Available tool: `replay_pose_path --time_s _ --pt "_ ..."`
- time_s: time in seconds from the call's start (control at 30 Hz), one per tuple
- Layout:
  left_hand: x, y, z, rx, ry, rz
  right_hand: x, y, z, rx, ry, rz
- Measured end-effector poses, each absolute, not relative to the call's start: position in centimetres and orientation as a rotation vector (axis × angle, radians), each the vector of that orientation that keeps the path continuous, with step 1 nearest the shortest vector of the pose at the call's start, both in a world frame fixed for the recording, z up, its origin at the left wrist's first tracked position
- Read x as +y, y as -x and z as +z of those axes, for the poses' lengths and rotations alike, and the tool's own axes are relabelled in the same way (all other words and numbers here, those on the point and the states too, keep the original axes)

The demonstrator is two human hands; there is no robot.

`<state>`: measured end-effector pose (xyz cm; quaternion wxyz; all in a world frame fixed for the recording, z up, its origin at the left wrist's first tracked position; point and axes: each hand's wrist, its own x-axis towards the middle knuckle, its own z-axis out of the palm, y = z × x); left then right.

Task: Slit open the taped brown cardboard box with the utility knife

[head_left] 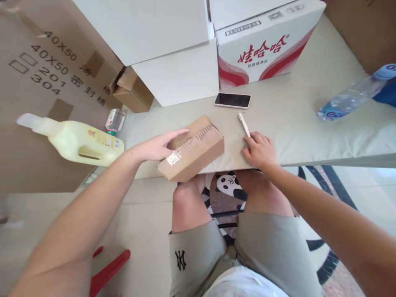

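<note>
1. Leftmost, a yellow jug (81, 141) is seen lying on its side against a big brown carton (37, 82).
2. A small taped cardboard box (193, 149) is held down at the counter's (309, 123) front edge by the left hand (157, 146), fingers spread open on its top.
3. Behind the box, a phone (232, 100) is laid flat.
4. A white pen (244, 124) is touched at its near end by the loosely curled right hand (260, 150).
5. Far right, a water bottle (355, 97) is seen lying.
</note>
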<state>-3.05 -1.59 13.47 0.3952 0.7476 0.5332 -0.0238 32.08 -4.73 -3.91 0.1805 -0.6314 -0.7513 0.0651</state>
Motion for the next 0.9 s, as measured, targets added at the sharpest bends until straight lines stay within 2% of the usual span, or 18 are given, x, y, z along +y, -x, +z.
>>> replay_pose_path --time_s 0.17,0.4,0.6,0.73,0.9 --pt "-2.5 2.6 12.2 1.423 -2.004 -0.072 -4.7 -32.2 -4.2 -2.1 1.744 0.206" --pt "-2.4 2.2 12.8 1.57 -1.853 -0.076 -4.7 -32.1 -3.7 -2.136 1.809 0.216" --pt "-4.4 -1.0 14.0 1.652 -2.089 -0.384 -4.7 -32.1 -3.9 -2.149 1.812 0.156" --pt "-5.6 -2.4 14.3 1.764 -2.131 -0.257 -4.7 -32.1 -4.1 -2.138 1.781 0.138" --pt "-6.0 -2.0 13.7 1.684 -2.138 -0.073 -4.7 -32.1 -4.0 -2.135 1.799 0.168"
